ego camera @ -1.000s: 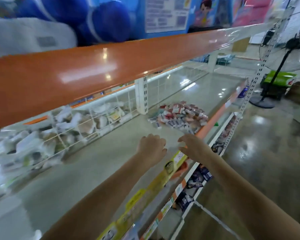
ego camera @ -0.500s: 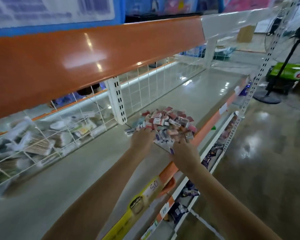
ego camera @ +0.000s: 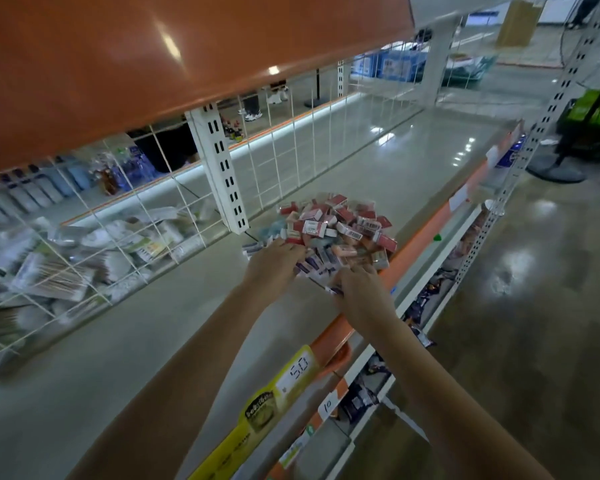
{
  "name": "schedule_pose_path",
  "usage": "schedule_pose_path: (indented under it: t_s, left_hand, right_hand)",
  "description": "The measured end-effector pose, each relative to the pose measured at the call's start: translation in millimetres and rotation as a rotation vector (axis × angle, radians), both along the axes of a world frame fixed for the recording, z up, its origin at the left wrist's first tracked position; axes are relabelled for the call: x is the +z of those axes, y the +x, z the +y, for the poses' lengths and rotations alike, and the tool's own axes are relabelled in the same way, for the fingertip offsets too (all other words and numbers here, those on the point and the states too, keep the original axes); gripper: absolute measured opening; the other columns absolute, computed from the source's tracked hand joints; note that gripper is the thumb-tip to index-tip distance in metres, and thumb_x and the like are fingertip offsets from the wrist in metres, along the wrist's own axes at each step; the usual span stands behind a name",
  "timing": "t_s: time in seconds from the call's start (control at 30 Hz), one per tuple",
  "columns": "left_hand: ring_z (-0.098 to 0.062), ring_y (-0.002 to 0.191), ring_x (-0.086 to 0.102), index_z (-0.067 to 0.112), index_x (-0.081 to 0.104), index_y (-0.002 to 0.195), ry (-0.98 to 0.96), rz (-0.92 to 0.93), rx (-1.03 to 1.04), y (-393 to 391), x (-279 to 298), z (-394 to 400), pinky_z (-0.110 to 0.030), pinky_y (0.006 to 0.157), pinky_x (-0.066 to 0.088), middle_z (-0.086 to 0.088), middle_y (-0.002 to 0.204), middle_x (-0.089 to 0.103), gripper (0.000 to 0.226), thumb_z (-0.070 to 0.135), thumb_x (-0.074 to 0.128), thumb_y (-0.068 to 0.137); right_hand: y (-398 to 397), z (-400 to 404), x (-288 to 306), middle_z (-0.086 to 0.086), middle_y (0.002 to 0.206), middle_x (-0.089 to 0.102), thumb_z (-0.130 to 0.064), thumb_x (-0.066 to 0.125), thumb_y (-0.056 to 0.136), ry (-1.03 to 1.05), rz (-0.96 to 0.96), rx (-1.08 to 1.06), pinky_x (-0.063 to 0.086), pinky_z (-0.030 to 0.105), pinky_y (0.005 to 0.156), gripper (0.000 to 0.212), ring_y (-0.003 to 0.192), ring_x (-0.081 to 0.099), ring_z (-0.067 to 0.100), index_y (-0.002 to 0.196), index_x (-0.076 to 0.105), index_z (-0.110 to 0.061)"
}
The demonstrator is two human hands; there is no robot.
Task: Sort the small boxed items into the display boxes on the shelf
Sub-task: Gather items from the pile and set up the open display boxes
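A heap of small boxed items [ego camera: 340, 225], mostly red and white with some purple and pale blue ones, lies on the grey shelf [ego camera: 378, 161] near its front edge. My left hand [ego camera: 274, 263] rests palm down on the heap's near left edge, fingers lying over the purple boxes. At the heap's near right corner my right hand [ego camera: 359, 289] has its fingers curled, and a small purple-and-white box [ego camera: 334, 290] pokes out at the thumb side. Both palms are hidden.
An orange upper shelf [ego camera: 153, 64] overhangs close above. A white wire grid [ego camera: 146, 216] backs the shelf, with bagged goods behind it on the left. A white slotted upright [ego camera: 222, 171] stands just left of the heap. Price labels [ego camera: 291, 375] line the front rail; packets fill the lower shelf [ego camera: 426, 299].
Both hands reached forward from the shelf's front edge to the heap and now touch its near side. The view moved closer and lower under the orange shelf.
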State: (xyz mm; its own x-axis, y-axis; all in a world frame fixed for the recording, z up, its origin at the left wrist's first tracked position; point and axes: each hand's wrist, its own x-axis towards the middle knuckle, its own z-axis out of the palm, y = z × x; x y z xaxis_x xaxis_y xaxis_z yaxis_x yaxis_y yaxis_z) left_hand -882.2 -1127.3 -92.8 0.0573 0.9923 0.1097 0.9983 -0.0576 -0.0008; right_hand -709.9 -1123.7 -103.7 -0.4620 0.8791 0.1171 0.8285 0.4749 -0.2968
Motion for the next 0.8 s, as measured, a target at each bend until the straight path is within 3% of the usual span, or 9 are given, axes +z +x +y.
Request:
schedule_pose_path:
  t_s: [0.1,0.23,0.37,0.47,0.6,0.8]
  left_hand:
    - [-0.019,0.115,0.045,0.017,0.053,0.115,0.017,-0.014,-0.009,-2,-3,-6,-0.033,0.081,0.042,-0.001,0.12,0.055,0.027,0.03,0.054,0.092]
    - [-0.016,0.119,0.043,0.021,0.052,0.123,-0.02,-0.048,0.026,-3,-9,-22,-0.033,0.084,0.043,0.004,0.125,0.052,0.034,0.036,0.052,0.092]
    - [-0.016,0.112,0.048,0.024,0.06,0.115,0.064,-0.186,0.116,-14,-6,-48,-0.029,0.084,0.043,0.007,0.117,0.059,0.028,0.034,0.058,0.089]
    - [-0.018,0.099,0.05,0.023,0.063,0.108,0.078,-0.262,0.184,-29,3,-84,-0.025,0.077,0.036,0.004,0.105,0.064,0.022,0.032,0.06,0.088]
    - [-0.017,0.089,0.052,0.02,0.067,0.103,0.221,-0.391,0.274,-48,20,-152,-0.03,0.078,0.043,0.006,0.094,0.066,0.018,0.026,0.065,0.085]
    - [-0.013,0.091,0.051,0.026,0.068,0.102,0.308,-0.369,0.475,-75,37,-262,-0.027,0.077,0.044,0.01,0.095,0.065,0.018,0.029,0.065,0.085]
  right_hand:
    - [1,3,-1,0.01,0.113,0.06,-0.013,0.051,0.089,-0.034,0.039,0.004,0.038,0.031,0.09,0.026,0.111,0.046,0.027,0.113,0.06,-0.009]
    - [2,4,-5,0.007,0.11,0.062,-0.019,0.059,0.088,-0.034,0.137,0.028,0.038,0.031,0.087,0.021,0.107,0.047,0.025,0.106,0.064,-0.012]
    - [-4,-7,2,0.006,0.108,0.064,-0.018,0.067,0.084,-0.031,0.287,0.108,0.037,0.025,0.084,0.023,0.106,0.052,0.025,0.107,0.068,-0.013]
    - [-17,-21,9,0.005,0.103,0.065,-0.015,0.069,0.083,-0.044,0.378,0.211,0.045,0.024,0.083,0.022,0.097,0.06,0.021,0.104,0.069,-0.013]
    - [-45,-58,26,0.006,0.103,0.063,-0.012,0.068,0.084,-0.077,0.451,0.411,0.05,0.026,0.085,0.019,0.093,0.062,0.017,0.104,0.069,-0.011]
    - [-107,-130,47,0.002,0.1,0.059,-0.011,0.066,0.084,-0.06,0.435,0.678,0.044,0.019,0.082,0.019,0.093,0.059,0.016,0.103,0.068,-0.012]
